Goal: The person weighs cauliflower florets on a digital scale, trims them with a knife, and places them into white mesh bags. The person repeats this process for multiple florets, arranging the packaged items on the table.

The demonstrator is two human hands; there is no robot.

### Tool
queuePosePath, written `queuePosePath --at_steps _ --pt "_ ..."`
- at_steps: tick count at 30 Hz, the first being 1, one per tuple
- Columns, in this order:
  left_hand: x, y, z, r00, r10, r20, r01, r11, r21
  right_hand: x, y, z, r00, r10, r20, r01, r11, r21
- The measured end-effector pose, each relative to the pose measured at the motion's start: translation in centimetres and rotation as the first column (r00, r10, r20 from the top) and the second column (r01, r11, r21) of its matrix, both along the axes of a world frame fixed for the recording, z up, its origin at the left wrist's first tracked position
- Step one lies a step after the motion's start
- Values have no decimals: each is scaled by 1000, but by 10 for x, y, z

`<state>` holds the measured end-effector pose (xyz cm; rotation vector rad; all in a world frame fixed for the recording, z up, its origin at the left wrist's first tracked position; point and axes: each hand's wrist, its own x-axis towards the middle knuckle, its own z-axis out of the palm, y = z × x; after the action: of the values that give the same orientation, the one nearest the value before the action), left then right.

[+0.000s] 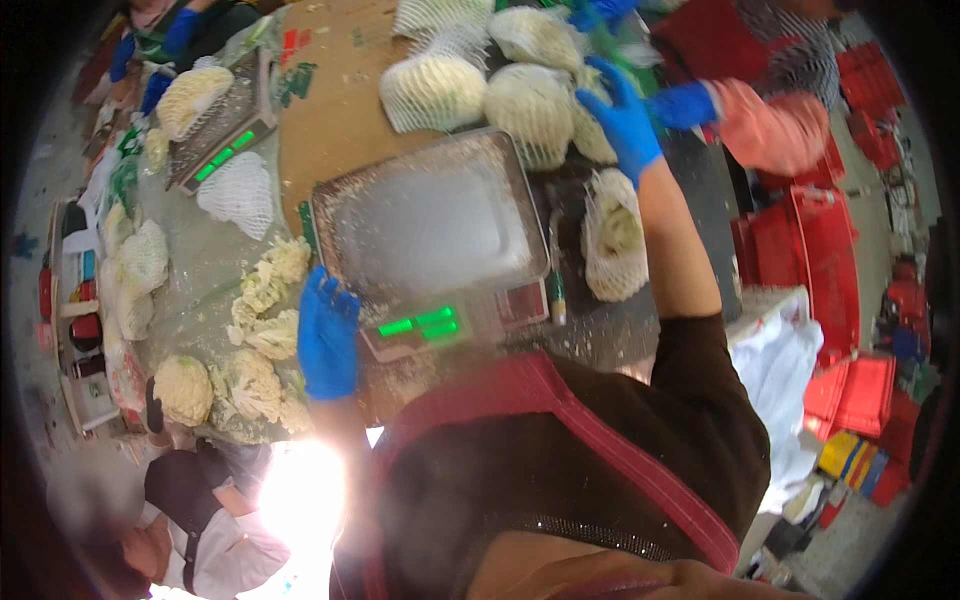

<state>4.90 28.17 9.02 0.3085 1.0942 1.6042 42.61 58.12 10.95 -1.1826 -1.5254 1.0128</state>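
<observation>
My left hand (328, 334), in a blue glove, is by the near left corner of a digital scale (431, 217) with a bare metal pan and a lit green display. Nothing shows in its loosely bent fingers. My right hand (621, 120), also gloved in blue, reaches out with fingers spread beside cauliflowers in white foam net sleeves (529, 109); it holds nothing that I can see. One more netted cauliflower (615, 236) lies right of the scale, below my right wrist. Loose cauliflower pieces (262, 307) and a bare cauliflower head (182, 390) lie on the left.
A second scale (217, 142) with a netted cauliflower and an unfilled foam net (238, 193) stand at the upper left. A knife-like tool (557, 289) lies right of my scale. Co-workers' gloved hands (682, 105) are close to my right hand. Red crates (806, 262) stand at the right.
</observation>
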Motion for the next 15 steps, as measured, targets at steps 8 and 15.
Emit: queuePosePath --at_steps 8,15 --pt "5 -14 7 999 -37 28 38 999 -33 90 -230 -55 737 -452 502 370 892 260" --pt "17 -40 -7 994 -109 11 108 992 61 65 -209 -156 909 -410 77 415 907 -75"
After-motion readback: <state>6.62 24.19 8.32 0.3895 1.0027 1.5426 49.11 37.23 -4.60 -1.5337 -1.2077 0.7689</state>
